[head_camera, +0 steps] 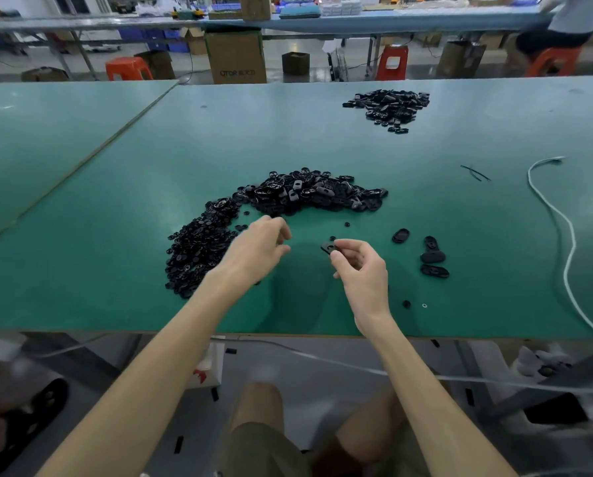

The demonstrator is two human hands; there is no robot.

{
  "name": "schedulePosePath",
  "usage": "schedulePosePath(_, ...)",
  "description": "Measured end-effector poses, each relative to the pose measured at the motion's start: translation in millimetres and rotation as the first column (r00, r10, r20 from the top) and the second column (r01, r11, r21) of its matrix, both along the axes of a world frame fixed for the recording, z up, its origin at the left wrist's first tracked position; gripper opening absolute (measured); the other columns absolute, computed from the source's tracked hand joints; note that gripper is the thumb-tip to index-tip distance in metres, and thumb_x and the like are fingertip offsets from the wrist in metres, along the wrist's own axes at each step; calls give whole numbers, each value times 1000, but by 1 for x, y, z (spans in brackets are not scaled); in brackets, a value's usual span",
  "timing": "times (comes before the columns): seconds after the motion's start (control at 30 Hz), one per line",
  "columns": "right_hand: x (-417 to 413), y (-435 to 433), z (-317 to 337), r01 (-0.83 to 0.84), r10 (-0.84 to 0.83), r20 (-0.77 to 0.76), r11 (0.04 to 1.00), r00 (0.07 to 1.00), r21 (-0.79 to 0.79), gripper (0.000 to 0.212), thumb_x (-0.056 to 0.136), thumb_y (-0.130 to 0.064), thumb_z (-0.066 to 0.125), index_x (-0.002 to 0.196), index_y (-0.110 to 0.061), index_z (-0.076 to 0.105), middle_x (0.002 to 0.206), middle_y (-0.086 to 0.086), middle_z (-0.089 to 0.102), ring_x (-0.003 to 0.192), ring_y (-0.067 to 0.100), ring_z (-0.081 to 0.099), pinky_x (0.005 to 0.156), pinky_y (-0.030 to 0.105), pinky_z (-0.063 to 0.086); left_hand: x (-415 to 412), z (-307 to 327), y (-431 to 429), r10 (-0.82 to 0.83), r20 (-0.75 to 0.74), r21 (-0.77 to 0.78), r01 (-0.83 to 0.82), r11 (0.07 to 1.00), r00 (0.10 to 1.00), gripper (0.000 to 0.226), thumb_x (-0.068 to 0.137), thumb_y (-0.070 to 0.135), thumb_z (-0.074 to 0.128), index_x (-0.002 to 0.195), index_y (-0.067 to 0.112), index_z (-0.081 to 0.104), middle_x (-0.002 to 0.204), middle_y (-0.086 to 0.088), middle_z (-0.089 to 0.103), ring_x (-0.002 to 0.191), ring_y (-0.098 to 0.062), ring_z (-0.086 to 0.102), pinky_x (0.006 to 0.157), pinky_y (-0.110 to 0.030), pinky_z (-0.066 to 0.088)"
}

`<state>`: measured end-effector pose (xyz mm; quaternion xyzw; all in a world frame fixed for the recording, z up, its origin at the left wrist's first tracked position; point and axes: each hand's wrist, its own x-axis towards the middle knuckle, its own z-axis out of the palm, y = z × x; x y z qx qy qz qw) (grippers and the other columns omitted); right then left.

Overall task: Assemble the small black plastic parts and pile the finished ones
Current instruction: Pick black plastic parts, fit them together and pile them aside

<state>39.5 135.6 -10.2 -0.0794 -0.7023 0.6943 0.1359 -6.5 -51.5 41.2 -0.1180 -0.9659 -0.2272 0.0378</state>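
Fumbling the little part looks like the main risk to me: the right hand [360, 270] only has the small black oval plastic shell [328, 248] in a thumb-and-fingertip pinch, up off the green desk [322, 149]. If the insert goes in crooked or gets pushed too hard, the shell could twist out and skitter off. Anything dropped would blend right into the heap of tiny round black plastic pieces [198, 251] on the left or the mound of black oval plastic shells [308, 196] behind the hands. Right fingers [348, 243] are curled in tight on the shell's near end. The left hand [257, 251] hovers just beside the round-piece heap, apart from the shell, with its fingers [281, 228] loosely curled. I can't tell if they've got a tiny piece pinched or nothing at all. A separate heap of black plastic parts [388, 105] sits far back on the right, probably the finished ones, and a sloppy toss there could scatter them.
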Motion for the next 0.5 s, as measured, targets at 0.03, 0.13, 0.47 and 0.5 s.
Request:
schedulePosePath(0.03, 0, 0, 0, -4, 4, -1, 1000, 1000, 1, 16, 96, -8, 69, 112, -12, 71, 98, -3, 72, 84, -1, 66, 66, 17, 54, -3, 3, -9, 52, 50, -46, -50, 998, 997, 13, 96, 20, 71, 107, 18, 65, 107, 2, 64, 95, -18, 63, 92, -38, 53)
schedulePosePath(0.13, -2, 0, -1, -14, 14, -4, 1000, 1000, -3, 16, 96, -7, 69, 110, -14, 71, 97, -5, 72, 83, -5, 65, 66, 18, 55, -9, 8, -29, 111, 192, -96, -94, 991, 975, 12, 91, 21, 78, 96, 17, 68, 96, 1, 71, 86, -17, 68, 84, -38, 56)
schedulePosePath(0.47, -2, 0, -3, -40, 40, -9, 999, 999, 2, 14, 96, -10, 70, 106, -18, 71, 98, -5, 73, 84, -3, 66, 67, 18, 55, -8, 2, -17, 14, 175, -249, 31, 968, 985, 7, 98, 17, 69, 97, 10, 70, 96, 0, 60, 94, -24, 62, 83, -34, 48)
schedulePosePath(0.5, -1, 0, -3, -41, 41, -8, 999, 999, -1, 14, 96, -10, 70, 107, -18, 71, 98, -4, 73, 84, -3, 66, 68, 18, 55, -8, 1, -15, 0, 162, -263, 43, 964, 987, 7, 101, 17, 64, 99, 10, 66, 99, -1, 55, 97, -25, 59, 85, -35, 45)
